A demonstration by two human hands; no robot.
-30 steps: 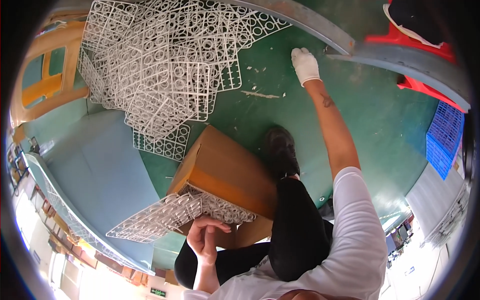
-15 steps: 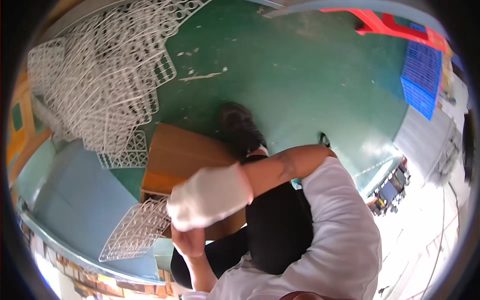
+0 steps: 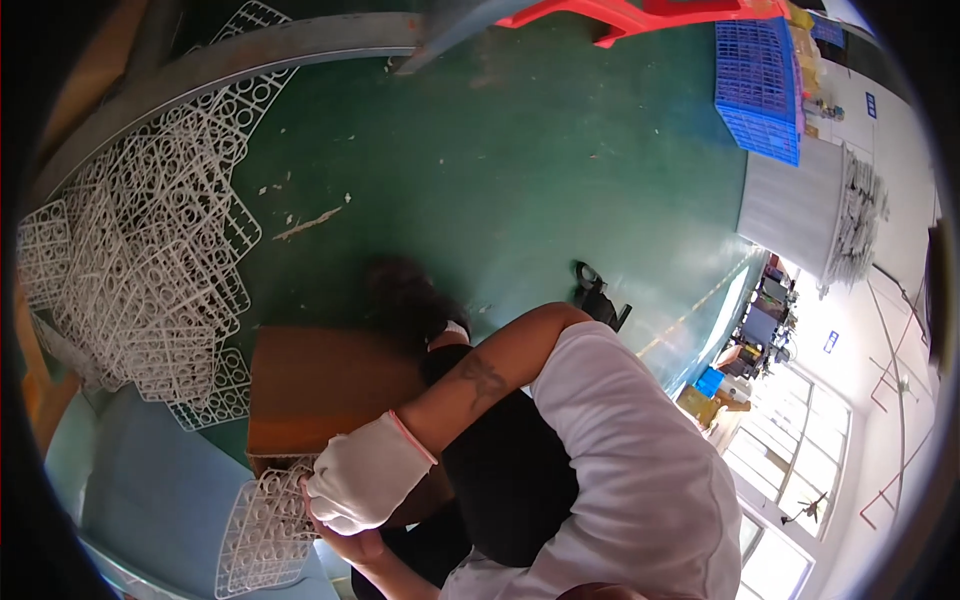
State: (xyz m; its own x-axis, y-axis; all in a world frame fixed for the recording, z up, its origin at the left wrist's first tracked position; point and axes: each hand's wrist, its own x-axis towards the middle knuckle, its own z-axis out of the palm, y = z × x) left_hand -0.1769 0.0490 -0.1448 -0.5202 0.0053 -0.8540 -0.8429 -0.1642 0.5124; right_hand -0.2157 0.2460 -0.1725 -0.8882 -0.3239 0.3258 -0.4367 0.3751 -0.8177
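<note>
1. Grid sheets, pale and set with rings, are lying just to the left of my two hands, their near ends slanting down toward my lower left.
2. My bare left hand is resting at the right edge of these sheets, its fingers seeming to touch them. My other hand is covering much of it, so I cannot tell whether it is gripping.
3. My right hand, in a white glove, is bending down over the left one, its fingers curling, and overlapping the sheets' right edge in view. I cannot tell if it is closing on anything.
4. Just beyond both hands, a brown cardboard box is standing with its open end toward me; the sheets are sticking out there.
5. My right forearm is crossing above my leg in black trousers.
6. Farther off to my left, a heap of similar lattices is spreading over the green floor.
7. A blue crate is standing well apart, far to my right.
</note>
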